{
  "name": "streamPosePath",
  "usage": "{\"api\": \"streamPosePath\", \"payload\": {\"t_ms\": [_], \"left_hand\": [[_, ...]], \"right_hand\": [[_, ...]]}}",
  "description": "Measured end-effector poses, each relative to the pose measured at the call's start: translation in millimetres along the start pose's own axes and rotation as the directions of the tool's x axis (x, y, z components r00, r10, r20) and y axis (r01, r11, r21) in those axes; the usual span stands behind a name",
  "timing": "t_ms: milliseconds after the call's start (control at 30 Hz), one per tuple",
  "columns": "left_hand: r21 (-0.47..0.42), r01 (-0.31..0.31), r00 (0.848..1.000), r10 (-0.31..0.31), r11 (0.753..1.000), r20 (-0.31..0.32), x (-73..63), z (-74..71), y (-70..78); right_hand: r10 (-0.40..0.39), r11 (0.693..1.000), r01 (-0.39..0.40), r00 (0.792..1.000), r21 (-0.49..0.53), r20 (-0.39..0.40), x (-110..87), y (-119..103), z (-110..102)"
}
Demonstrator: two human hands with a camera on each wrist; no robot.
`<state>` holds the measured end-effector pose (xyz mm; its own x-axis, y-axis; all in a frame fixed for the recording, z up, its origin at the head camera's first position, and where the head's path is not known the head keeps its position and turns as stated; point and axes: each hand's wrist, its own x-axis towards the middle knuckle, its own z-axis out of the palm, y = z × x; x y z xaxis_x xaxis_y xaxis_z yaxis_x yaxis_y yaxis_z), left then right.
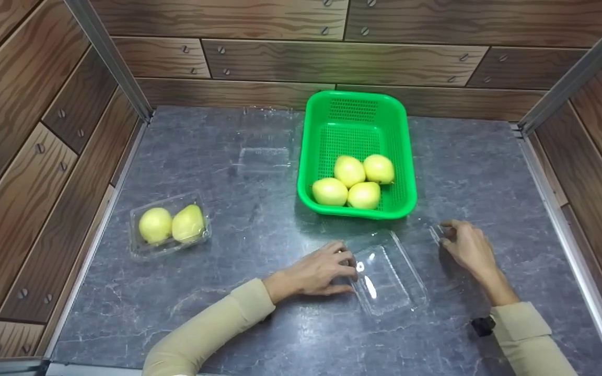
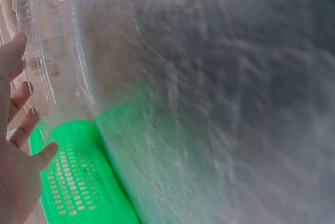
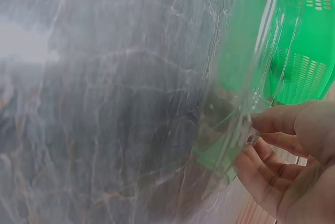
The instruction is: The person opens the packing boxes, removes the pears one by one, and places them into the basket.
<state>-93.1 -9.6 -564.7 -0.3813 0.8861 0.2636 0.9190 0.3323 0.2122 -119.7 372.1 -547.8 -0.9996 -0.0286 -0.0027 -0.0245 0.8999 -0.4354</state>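
An opened clear plastic clamshell container (image 1: 384,282) lies on the table in front of me. My left hand (image 1: 322,269) is at its left side, fingers loosely spread and fingertips right at the edge. On the other side, my right hand (image 1: 469,248) pinches a clear plastic edge (image 3: 250,136) between thumb and fingers, as the right wrist view shows. Just behind the container stands a green basket (image 1: 304,156) with several yellow-green pears (image 1: 349,171) gathered at its near end.
To the left sits another clear container (image 1: 139,251) with two pears (image 1: 188,223) inside. One more clear plastic container (image 1: 264,159) lies farther back, left of the basket. Wood-patterned walls (image 1: 280,60) and metal posts (image 1: 567,78) enclose the grey table (image 1: 217,324).
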Motion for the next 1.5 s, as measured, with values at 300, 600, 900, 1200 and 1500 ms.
{"api": "streamPosePath", "payload": {"t_ms": [300, 600, 900, 1200, 1500], "left_hand": [[-0.029, 0.009, 1.000, -0.009, 1.000, 0.006, 9.4, 3.4, 4.7], [-0.033, -0.010, 0.999, 0.009, 0.999, -0.031, 20.3, 8.8, 6.5], [-0.042, -0.025, 0.998, 0.022, 0.999, -0.066, 32.3, 14.8, 4.3], [-0.048, -0.049, 0.996, 0.045, 0.998, -0.081, 47.3, 19.8, -0.1], [-0.042, -0.044, 0.993, 0.039, 0.998, -0.110, 56.8, 24.3, -1.5]], "right_hand": [[0.016, 0.999, -0.019, 0.997, -0.037, -0.076, -3.4, -1, -2], [-0.040, 0.999, 0.030, 0.968, -0.043, -0.249, -23.4, -24, -4], [-0.108, 0.992, 0.123, 0.940, 0.027, -0.324, -48.5, -54, 1], [-0.085, 0.991, 0.108, 0.961, 0.075, -0.265, -72.6, -81, 8], [-0.053, 0.989, 0.075, 0.985, 0.128, -0.165, -86.9, -97, 19]]}}
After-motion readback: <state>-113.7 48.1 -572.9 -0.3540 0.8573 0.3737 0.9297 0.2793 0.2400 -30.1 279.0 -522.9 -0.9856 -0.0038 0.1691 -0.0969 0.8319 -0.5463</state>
